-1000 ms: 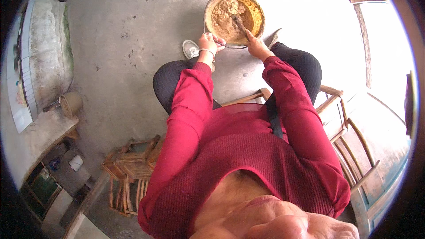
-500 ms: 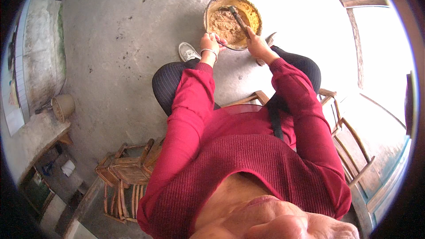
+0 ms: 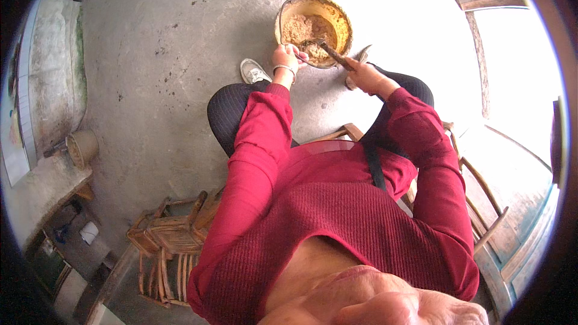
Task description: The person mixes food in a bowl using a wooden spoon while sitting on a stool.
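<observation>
A round bucket (image 3: 345, 19) with a crusted yellowish inner wall stands on the floor in front of my feet. Lumpy brown-tan mash (image 3: 301, 27) lies in it. My left hand (image 3: 285, 58) is closed at the near-left rim, gripping what looks like the bucket's thin wire handle. In my right hand (image 3: 368, 77), just outside the near-right rim, is the dark stick-like handle of a scoop (image 3: 335, 54). The scoop slants down into the near side of the bucket. Its head sits in the mash, so its exact shape is hard to make out.
My shoe (image 3: 253, 71) is close to the bucket's left. Wooden chairs (image 3: 174, 232) stand behind me on the left, and a wooden chair frame (image 3: 481, 186) is at my right. A small bucket-like container (image 3: 82, 148) is by the ledge at far left. Strong light washes out the right floor.
My right hand has drawn back toward me and to the right. The scoop's head has moved from the bucket's far part to its near side. My left hand stays at the rim.
</observation>
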The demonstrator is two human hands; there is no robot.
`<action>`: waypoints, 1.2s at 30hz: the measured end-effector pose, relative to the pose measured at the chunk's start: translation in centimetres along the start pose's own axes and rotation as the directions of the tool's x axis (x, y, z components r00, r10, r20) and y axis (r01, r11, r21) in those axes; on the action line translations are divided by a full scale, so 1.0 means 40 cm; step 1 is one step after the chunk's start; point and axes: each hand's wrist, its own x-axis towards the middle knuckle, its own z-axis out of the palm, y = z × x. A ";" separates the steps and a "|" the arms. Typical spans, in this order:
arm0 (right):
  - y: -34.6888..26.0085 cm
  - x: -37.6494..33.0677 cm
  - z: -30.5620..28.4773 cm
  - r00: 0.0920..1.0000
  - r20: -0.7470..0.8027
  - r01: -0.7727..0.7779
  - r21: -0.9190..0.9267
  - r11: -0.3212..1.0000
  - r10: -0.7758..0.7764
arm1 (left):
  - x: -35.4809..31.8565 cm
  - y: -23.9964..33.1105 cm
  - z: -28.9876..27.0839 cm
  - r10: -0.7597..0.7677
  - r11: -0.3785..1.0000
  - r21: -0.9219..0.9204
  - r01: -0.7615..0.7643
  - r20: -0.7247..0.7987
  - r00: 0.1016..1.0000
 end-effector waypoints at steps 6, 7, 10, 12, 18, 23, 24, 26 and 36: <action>0.050 0.194 0.011 0.916 -0.356 0.228 0.082 0.970 -0.185 | -0.001 -0.007 -0.011 0.023 0.999 -0.037 -0.022 0.003 1.000; 0.040 0.246 0.015 0.927 -0.360 0.158 0.111 0.981 -0.109 | 0.000 -0.010 -0.017 0.025 0.999 -0.027 -0.025 -0.002 1.000; 0.064 0.368 0.096 0.900 -0.356 0.142 -0.304 0.942 -0.251 | -0.003 -0.013 -0.006 0.050 0.998 0.020 -0.051 0.022 0.998; 0.081 0.408 0.169 0.924 -0.265 0.127 -0.468 0.875 -0.275 | -0.012 0.001 0.012 0.033 0.999 0.039 -0.034 0.015 0.999; -0.009 0.183 0.056 0.955 0.101 0.289 -0.547 0.786 -0.281 | 0.010 -0.021 -0.022 -0.017 0.999 -0.047 0.019 0.040 0.999; -0.052 0.037 -0.093 0.984 0.079 0.180 -0.504 0.845 -0.162 | 0.007 -0.023 -0.017 -0.001 1.000 -0.027 0.002 0.053 0.999; -0.058 0.006 -0.121 0.985 0.075 0.172 -0.490 0.855 -0.155 | 0.008 -0.021 -0.013 -0.016 0.999 -0.029 0.017 0.059 0.998; -0.064 -0.026 -0.146 0.986 0.058 0.167 -0.465 0.870 -0.158 | 0.012 -0.023 -0.017 -0.009 1.000 -0.027 0.010 0.049 0.999; 0.093 0.065 0.014 0.993 -0.004 0.099 -0.468 0.878 -0.114 | 0.039 -0.052 -0.022 0.043 0.999 0.026 -0.044 0.029 0.999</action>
